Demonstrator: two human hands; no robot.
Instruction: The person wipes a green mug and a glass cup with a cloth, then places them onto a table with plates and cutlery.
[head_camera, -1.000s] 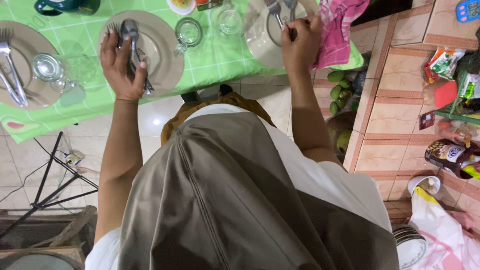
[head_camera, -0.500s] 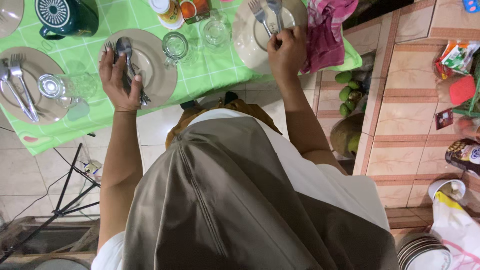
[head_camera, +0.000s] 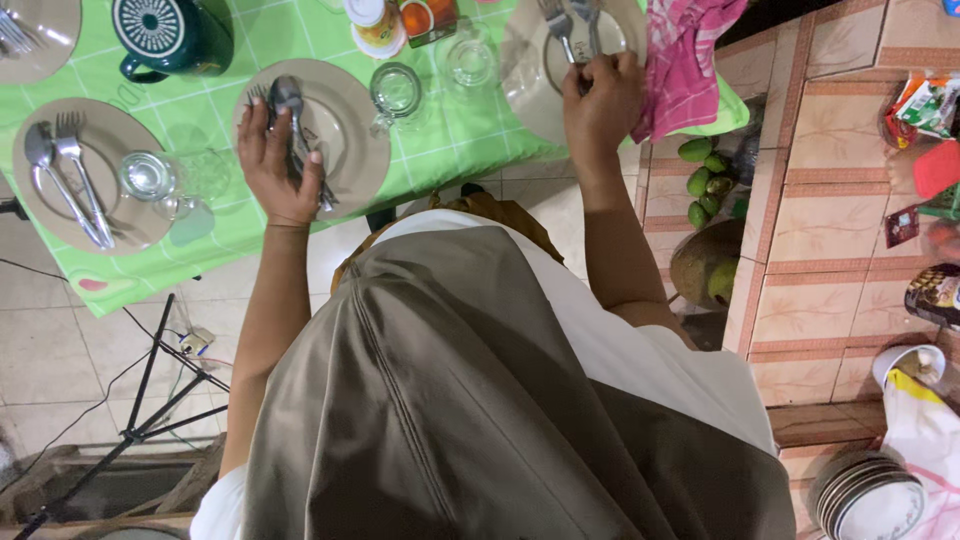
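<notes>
Hands (head_camera: 280, 155) now lower, over cutlery (head_camera: 290, 110)

Green checked tablecloth (head_camera: 250, 45) under beige plates (head_camera: 350, 135), clear glasses (head_camera: 395, 90), a dark green mug (head_camera: 165, 35), pink cloth (head_camera: 685, 60)

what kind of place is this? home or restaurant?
Most likely a home dining or kitchen area. A table with a green checked tablecloth is set with plates, cutlery and glasses, a green teapot stands on it, and fruit sits on the tiled floor.
</notes>
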